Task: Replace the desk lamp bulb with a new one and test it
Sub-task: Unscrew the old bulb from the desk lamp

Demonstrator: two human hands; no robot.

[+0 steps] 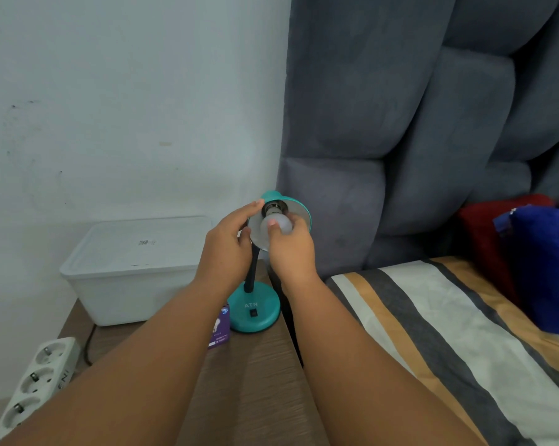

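Observation:
A teal desk lamp stands on the wooden bedside table, its round base (pixel 254 312) carrying a black switch. Its shade (pixel 299 210) is tipped toward me. My left hand (pixel 228 249) grips the shade's left rim. My right hand (pixel 289 249) is closed around a white bulb (pixel 279 222) whose screw base sits at the black socket (pixel 273 207) inside the shade. A purple bulb box (pixel 222 326) lies on the table left of the base, partly hidden by my left forearm.
A white lidded plastic box (pixel 133 268) sits at the table's back left. A white power strip (pixel 36 378) hangs off the left edge. A bed with a striped sheet (pixel 432 333) and grey padded headboard (pixel 400 140) borders the right side.

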